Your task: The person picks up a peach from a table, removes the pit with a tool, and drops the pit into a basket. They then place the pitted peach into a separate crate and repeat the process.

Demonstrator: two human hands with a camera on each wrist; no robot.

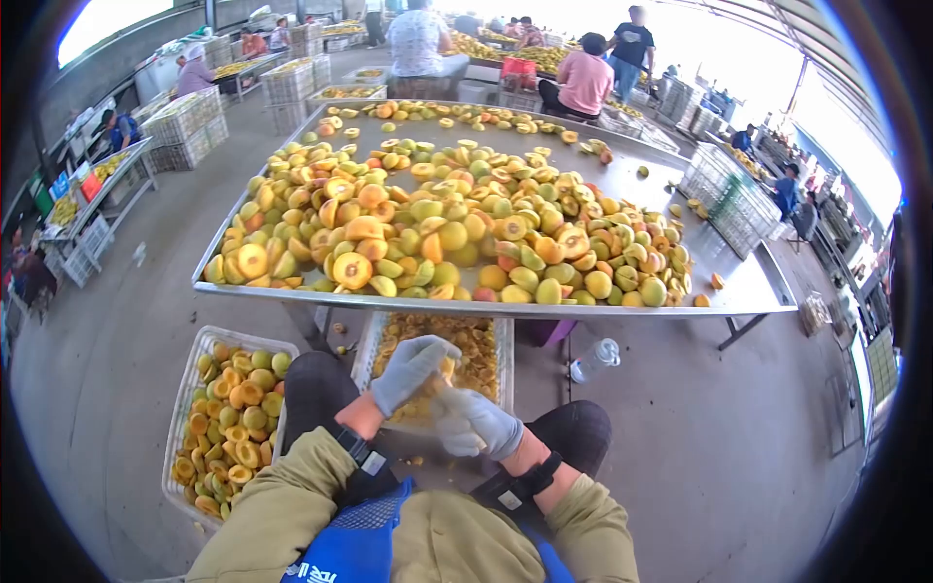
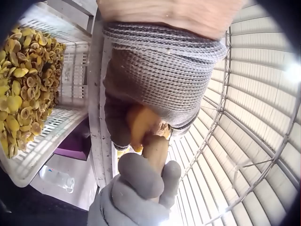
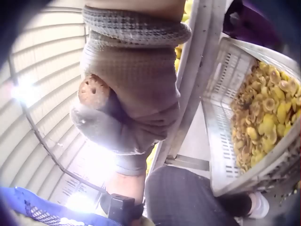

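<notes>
Over my lap, my gloved left hand (image 1: 413,374) holds a yellow peach (image 2: 141,123), its orange flesh showing between the fingers. My gloved right hand (image 1: 476,425) grips a wooden-handled tool (image 2: 156,149) just below it. The tool's upper end meets the peach in the left wrist view, and its tip is hidden there. From the curled right fist, the round butt of the wooden handle (image 3: 94,91) sticks out in the right wrist view. Beneath both hands stands a white crate (image 1: 503,364) of brownish-yellow peach pieces.
A metal table (image 1: 622,165) heaped with halved peaches (image 1: 457,223) spans the front. On the left, a white crate (image 1: 175,457) holds hollowed halves. A clear plastic bottle (image 1: 595,360) lies on the floor at the right. Other people work at tables farther back.
</notes>
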